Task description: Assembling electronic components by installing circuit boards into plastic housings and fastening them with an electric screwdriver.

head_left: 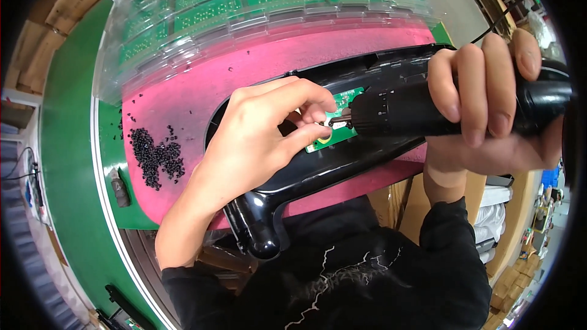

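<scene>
My right hand (483, 95) is wrapped round a black electric screwdriver (400, 110), held nearly level with its bit pointing left. The bit's tip is over a small green circuit board (342, 137), which lies in a long, glossy black plastic housing (293, 177). My left hand (263, 125) reaches across the housing, its fingers curled and closed beside the bit. Thumb and fingertips come together at the board's left part; a small dark thing shows there, too small to make out. The hand and the screwdriver hide part of the board.
The housing rests on a pink mat (177, 85) over a green table (70, 146). Loose black screws (153, 157) lie in a pile at the mat's left. Clear plastic trays (263, 15) with green boards stand at the back. A small dark object (120, 188) lies left of the mat.
</scene>
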`<state>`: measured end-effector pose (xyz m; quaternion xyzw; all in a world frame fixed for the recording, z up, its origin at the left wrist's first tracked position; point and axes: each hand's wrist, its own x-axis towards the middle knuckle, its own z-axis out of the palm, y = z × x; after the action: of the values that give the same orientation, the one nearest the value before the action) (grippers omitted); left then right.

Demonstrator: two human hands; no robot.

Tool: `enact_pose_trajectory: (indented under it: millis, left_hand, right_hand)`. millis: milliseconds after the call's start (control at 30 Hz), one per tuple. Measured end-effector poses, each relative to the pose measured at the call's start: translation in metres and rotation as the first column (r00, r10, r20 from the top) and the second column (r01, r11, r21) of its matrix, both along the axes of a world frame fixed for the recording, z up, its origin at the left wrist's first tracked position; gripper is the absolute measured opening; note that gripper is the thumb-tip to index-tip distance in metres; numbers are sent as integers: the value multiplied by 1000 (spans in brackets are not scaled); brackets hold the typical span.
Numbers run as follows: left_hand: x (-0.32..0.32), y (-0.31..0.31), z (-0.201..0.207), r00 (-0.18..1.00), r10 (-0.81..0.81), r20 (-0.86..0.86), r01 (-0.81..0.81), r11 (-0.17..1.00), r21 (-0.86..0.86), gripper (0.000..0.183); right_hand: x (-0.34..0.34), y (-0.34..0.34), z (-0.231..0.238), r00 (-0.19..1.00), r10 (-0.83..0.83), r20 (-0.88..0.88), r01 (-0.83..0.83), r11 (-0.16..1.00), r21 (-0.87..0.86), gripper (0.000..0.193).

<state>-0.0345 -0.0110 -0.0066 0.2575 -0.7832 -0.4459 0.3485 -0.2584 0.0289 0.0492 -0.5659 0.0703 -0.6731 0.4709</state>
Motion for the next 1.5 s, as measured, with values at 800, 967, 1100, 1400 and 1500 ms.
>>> enact_pose_trajectory:
  millis: [800, 967, 1100, 1400, 1500]
  left_hand:
    - [8, -1, 8, 995, 61, -75, -48, 984, 171, 26]
    - [9, -3, 6, 995, 57, -78, -45, 989, 141, 26]
    - [8, -3, 5, 995, 50, -82, -40, 991, 128, 24]
    - [13, -11, 0, 966, 225, 127, -185, 946, -266, 7]
    - [12, -15, -5, 958, 266, 111, -239, 948, -210, 7]
  right_hand:
    - [15, 1, 5, 995, -88, -45, 85, 994, -62, 51]
    - [17, 1, 6, 996, -77, -54, 74, 996, -58, 51]
    - [17, 0, 9, 993, -66, -100, 61, 997, -47, 53]
    - [28, -13, -12, 984, -86, -153, 67, 990, -126, 59]
    - [35, -17, -16, 966, -57, -253, 47, 998, -46, 58]
